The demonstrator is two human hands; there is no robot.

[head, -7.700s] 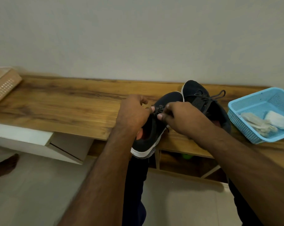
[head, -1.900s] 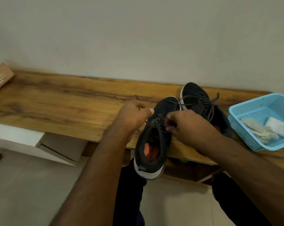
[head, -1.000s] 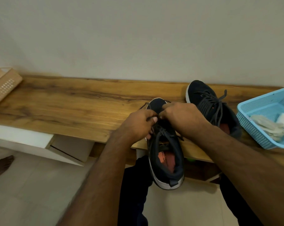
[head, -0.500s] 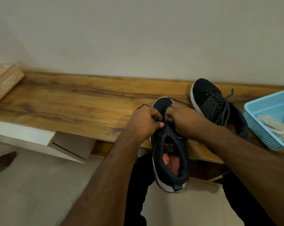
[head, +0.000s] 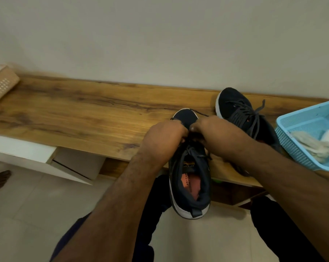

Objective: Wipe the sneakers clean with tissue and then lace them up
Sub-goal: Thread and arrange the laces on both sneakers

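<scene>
Head view looks down on two bare hands meeting over the laces of a dark sneaker [head: 190, 178] that lies with its toe on the wooden bench [head: 80, 118] and its heel hanging off the near edge, above the person's dark-trousered legs. The left hand [head: 164, 138] sits on the left side of the lacing with its fingers curled inward, and the right hand [head: 214, 136] mirrors it on the other side, knuckles nearly touching those of the left. Both hands appear to pinch the dark lace [head: 193, 151] at the upper eyelets, though the fingertips themselves are tucked under and hidden, so the exact hold cannot be made out. A thin strand of the lace trails out past the grip on each side, across the toe cap. Below the grip, toward the person, the lace crosses run down the tongue to the open collar, where an orange insole with printed lettering shows. Beyond the right hand and just to its right stands the second sneaker [head: 241, 116], already laced, its toe toward the wall and its heel end hidden behind the right forearm. Further right of the grip a light blue plastic basket [head: 292, 127] rests on the bench, holding crumpled tissue [head: 314, 146] and a white folded piece. Far to the left of the hands, at the bench's end, lies a tan perforated box [head: 1, 84]. Under the bench on that side is a white cabinet.
</scene>
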